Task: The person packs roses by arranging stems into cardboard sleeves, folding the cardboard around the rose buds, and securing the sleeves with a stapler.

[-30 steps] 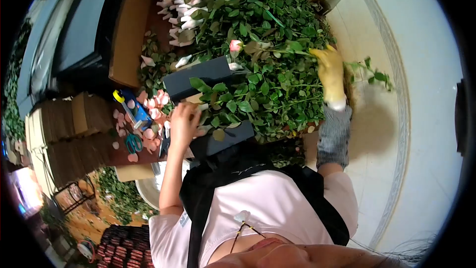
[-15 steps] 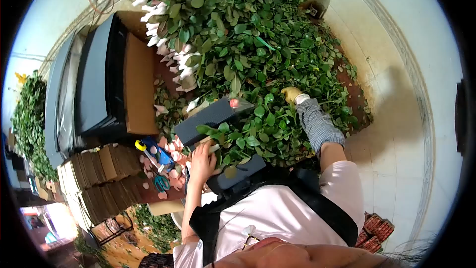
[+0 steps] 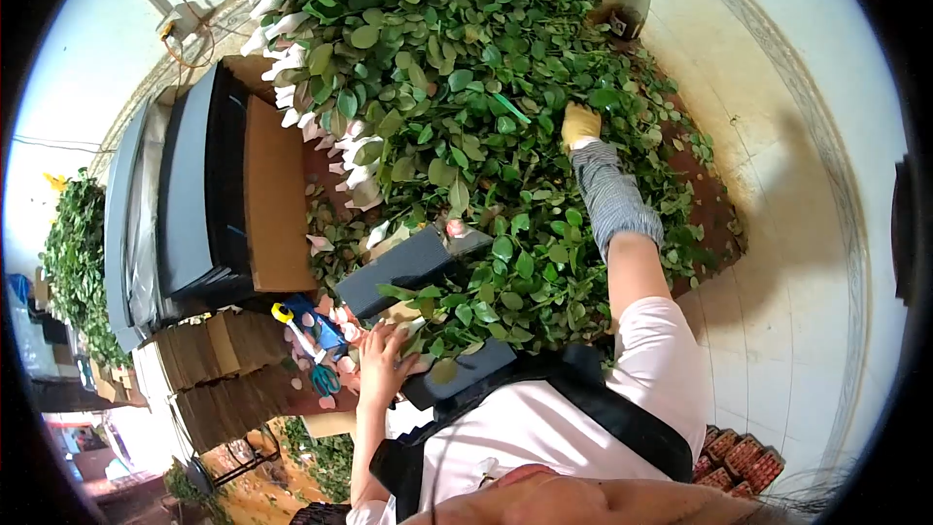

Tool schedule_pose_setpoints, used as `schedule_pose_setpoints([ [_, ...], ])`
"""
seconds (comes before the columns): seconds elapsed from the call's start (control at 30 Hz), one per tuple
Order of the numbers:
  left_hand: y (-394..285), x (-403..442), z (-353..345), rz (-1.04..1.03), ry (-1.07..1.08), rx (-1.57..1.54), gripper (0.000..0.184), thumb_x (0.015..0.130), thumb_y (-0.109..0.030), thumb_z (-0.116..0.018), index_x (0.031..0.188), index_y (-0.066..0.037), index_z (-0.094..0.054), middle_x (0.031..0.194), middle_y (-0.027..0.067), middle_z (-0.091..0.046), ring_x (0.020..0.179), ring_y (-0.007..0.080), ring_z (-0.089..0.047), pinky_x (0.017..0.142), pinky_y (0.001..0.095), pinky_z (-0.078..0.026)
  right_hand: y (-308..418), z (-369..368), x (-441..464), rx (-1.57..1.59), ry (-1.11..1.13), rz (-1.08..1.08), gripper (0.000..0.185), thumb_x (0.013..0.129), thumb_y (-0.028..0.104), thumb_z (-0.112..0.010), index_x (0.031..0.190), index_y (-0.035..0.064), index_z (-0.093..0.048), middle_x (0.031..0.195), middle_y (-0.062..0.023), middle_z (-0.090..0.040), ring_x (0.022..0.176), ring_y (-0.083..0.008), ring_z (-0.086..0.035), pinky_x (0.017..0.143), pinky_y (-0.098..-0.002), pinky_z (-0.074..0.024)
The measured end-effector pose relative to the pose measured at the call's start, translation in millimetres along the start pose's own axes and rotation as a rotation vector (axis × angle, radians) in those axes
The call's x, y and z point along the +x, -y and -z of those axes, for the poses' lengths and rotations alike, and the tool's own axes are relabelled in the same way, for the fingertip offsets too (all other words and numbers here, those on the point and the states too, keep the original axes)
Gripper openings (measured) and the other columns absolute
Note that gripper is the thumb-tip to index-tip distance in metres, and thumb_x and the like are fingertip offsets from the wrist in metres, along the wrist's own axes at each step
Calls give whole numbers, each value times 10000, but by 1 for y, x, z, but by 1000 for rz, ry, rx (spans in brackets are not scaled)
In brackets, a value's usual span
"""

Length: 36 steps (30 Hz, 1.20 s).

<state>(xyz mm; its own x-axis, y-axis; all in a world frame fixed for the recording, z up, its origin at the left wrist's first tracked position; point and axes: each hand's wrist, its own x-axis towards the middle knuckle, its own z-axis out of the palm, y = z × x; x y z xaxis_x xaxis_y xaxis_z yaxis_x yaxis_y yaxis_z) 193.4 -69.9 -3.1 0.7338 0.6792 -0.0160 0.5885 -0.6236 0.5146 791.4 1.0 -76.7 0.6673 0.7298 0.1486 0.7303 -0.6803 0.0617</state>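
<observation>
My bare left hand is at the heads of a small bunch of roses, its bent fingers around a pale sleeved head. The bunch's green leaves spread rightward between two dark blocks, an upper one and a lower one. A pink rose lies at the right end of the upper block. My right hand, in a yellow glove, is closed among the leaves of the large rose pile; its fingertips and anything in them are hidden.
White-sleeved heads line the pile's left side. Left of it stand a box with dark panels and stacked cardboard. Teal scissors, a yellow-ended tool and petals lie nearby. A glass bottle stands behind, near the tiled wall.
The pink rose that my right hand held by its stem now lies by the upper block. My right hand has moved into the large pile. My left hand stays at the small bunch; the view has shifted.
</observation>
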Motion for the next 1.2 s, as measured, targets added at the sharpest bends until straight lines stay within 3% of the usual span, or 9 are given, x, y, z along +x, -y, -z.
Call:
schedule_pose_setpoints([
  [0.1,-10,11,-2,14,-30,88,440,720,-177,-815,1118,-93,-647,1260,150,-541,1199,352,-521,1010,486,-422,-10,-17,6,-54,-8,32,406,940,141,-492,1326,33,-560,1209,-143,-665,1175,-296,-594,1058,-447,-408],
  [0.3,-11,7,-22,131,-62,54,406,735,-176,-809,1106,-97,-663,1306,153,-541,1218,359,-517,1029,479,-404,-44,32,-26,-133,19,371,85,841,143,-653,839,83,-713,814,-104,-711,838,-289,-692,926,-448,-483],
  [0.4,-4,1,-34,93,-137,29,429,739,-132,-809,1143,-94,-668,1357,135,-541,1214,367,-529,1008,466,-428,-84,23,-52,363,-398,260,121,898,126,-613,857,76,-716,850,-63,-719,886,-257,-685,965,-440,-481],
  [0.5,7,1,-34,91,-155,-236,357,742,-142,-809,1084,-88,-720,1337,126,-579,1226,359,-529,1036,455,-412,-84,161,-116,241,-607,218,145,920,80,-569,937,74,-713,962,-59,-725,990,-252,-664,1027,-454,-455],
  [0.67,23,-5,-39,3,-139,-304,370,808,-61,-667,1174,-103,-701,1323,157,-553,1245,374,-510,1062,460,-386,-144,221,-159,122,-595,400,203,879,20,-530,993,49,-695,1028,-121,-710,1015,-314,-650,1077,-524,-407],
  [0.93,17,2,-33,83,-164,-92,564,780,-202,-773,1298,-100,-574,1230,109,-568,1218,321,-511,1016,449,-402,-139,223,-196,95,-616,323,210,948,106,-523,1006,18,-704,955,-163,-704,909,-324,-660,922,-427,-525],
  [1.07,17,-4,-30,105,-137,-179,630,758,-261,-799,1311,-77,-560,1213,109,-575,1198,320,-520,997,434,-410,-113,144,-211,446,-229,409,190,889,30,-586,1031,15,-711,981,-163,-711,897,-322,-664,814,-427,-550],
  [1.1,17,-5,-30,83,-167,-216,644,764,-267,-800,1321,-64,-550,1206,119,-577,1199,322,-521,1001,432,-407,-112,139,-207,337,-360,540,214,863,26,-633,1059,29,-720,907,-103,-712,806,-233,-654,675,-356,-526],
  [1.2,19,-6,-37,103,-188,-210,628,775,-262,-795,1321,-69,-553,1219,122,-577,1207,321,-521,1006,429,-404,-117,187,-208,130,-782,343,222,863,12,-618,1064,8,-710,912,-110,-710,832,-261,-650,703,-361,-523],
])
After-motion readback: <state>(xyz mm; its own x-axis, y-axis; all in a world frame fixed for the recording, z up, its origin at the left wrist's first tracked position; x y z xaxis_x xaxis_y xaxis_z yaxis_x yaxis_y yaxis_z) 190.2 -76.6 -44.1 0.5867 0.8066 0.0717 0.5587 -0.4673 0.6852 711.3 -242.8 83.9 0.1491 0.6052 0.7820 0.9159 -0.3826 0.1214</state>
